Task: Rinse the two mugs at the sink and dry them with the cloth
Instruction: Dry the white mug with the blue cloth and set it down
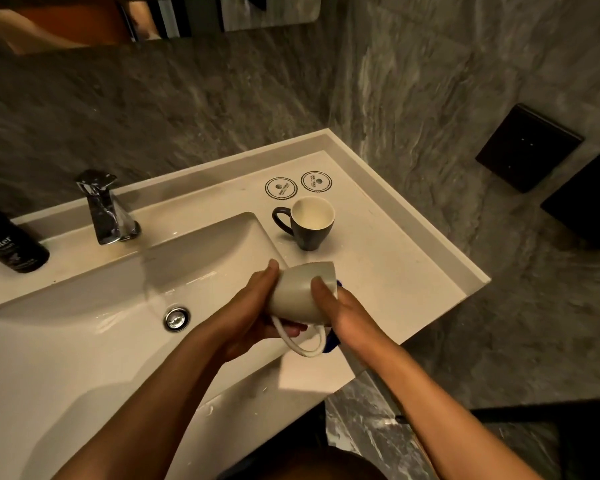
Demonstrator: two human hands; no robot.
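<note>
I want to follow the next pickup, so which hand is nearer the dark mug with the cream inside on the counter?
Right. The right hand sits just below the dark mug; the left hand is farther toward the basin.

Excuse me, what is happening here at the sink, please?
A person holds a white mug on its side over the counter edge, left hand at its base, right hand at its rim with a blue cloth showing beneath. A dark mug stands upright on the counter. No water visibly runs from the tap.

Dim, warm light overall; glare glints off the faucet [106,209], wide-angle bending warps the edges, corners fall soft and dark.
</note>
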